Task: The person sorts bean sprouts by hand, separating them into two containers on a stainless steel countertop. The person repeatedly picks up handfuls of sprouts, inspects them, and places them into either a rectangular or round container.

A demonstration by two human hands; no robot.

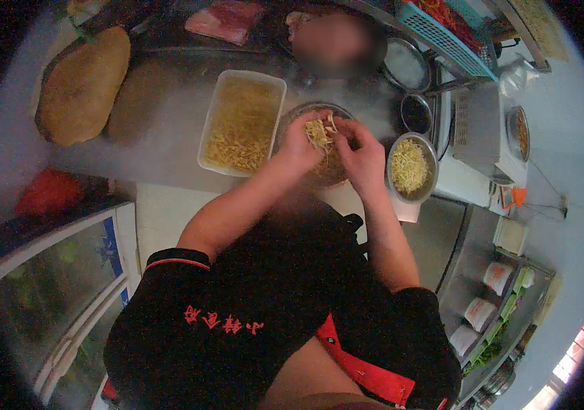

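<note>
In front of me my left hand is cupped around a clump of bean sprouts, their pale stems sticking out over the palm. My right hand meets it from the other side, thumb and fingertips pinching at the clump's edge. Both hands are above a round bowl, whose contents are mostly covered by them. To the left is a white plastic tub with yellowish sprouts in liquid. Close by my right wrist stands a metal bowl heaped with bean sprouts.
A wooden chopping board lies far left, and raw meat at the back. A blurred round shape is beyond the bowl. On the right are a dark round container, a blue plastic basket and a white appliance.
</note>
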